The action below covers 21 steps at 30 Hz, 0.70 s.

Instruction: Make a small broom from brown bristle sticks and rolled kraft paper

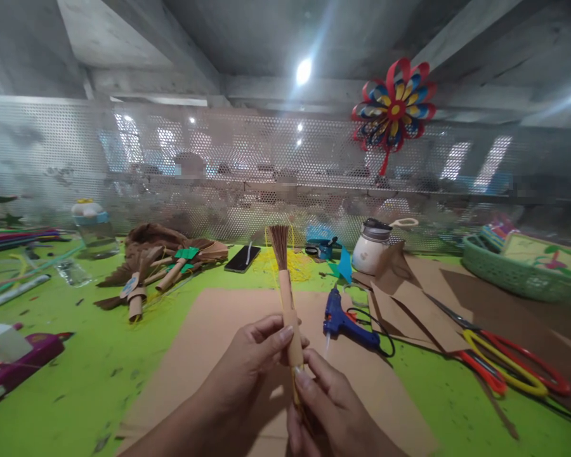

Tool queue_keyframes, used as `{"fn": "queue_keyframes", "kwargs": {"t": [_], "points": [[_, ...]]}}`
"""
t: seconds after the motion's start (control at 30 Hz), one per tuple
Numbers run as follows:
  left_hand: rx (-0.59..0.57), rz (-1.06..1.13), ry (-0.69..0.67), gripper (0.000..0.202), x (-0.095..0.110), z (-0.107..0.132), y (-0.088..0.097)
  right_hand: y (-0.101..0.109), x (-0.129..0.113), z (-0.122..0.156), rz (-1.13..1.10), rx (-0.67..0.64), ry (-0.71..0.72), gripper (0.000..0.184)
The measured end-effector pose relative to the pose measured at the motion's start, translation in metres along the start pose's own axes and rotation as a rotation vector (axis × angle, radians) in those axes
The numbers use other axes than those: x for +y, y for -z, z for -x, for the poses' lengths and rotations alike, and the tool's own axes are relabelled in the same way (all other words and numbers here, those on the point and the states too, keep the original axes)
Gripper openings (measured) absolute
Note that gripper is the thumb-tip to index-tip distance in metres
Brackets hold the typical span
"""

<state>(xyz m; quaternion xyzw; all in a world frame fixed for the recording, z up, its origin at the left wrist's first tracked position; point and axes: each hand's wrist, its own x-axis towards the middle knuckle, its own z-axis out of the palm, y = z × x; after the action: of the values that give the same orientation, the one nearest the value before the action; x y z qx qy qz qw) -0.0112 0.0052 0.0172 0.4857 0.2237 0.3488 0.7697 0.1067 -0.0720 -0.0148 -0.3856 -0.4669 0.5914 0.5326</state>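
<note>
Both hands are around a brown paper craft piece point(285, 285), a slim rolled-paper handle with a pleated paper fan point(279, 244), folded narrow, at its top. My left hand point(261, 355) pinches the handle at a wider paper band wrapped around it, thumb in front. Below that, my right hand point(328, 393) closes its thumb and fingers on the handle's lower end, where yellow string point(295, 384) runs down. The piece stands nearly upright over a large brown paper sheet point(209, 330). A blue glue gun point(345, 324) lies right of it.
Scissors point(499, 352) and a red-handled cutter point(483, 371) lie on brown paper at right, near a green basket point(504, 279). A white jar point(374, 244), a phone point(242, 259) and tangled yellow string point(261, 270) sit behind. Paper fans point(140, 279) and a purple power strip point(33, 365) are at left.
</note>
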Motion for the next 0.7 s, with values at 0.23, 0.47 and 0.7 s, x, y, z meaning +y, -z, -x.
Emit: {"fn": "queue_keyframes", "kwargs": {"t": [0.23,0.47,0.7], "points": [[0.010,-0.003,0.017,0.018,0.001,-0.001,0.001,0.000,0.005,-0.001,0.008,-0.011,0.014,0.058],[0.079,0.038,0.013,0.020,-0.003,-0.003,-0.002,0.004,0.013,-0.009,0.120,0.104,0.044,0.051],[0.029,-0.012,0.000,0.021,-0.003,-0.001,-0.001,0.007,0.026,-0.014,0.088,0.073,-0.029,0.059]]}}
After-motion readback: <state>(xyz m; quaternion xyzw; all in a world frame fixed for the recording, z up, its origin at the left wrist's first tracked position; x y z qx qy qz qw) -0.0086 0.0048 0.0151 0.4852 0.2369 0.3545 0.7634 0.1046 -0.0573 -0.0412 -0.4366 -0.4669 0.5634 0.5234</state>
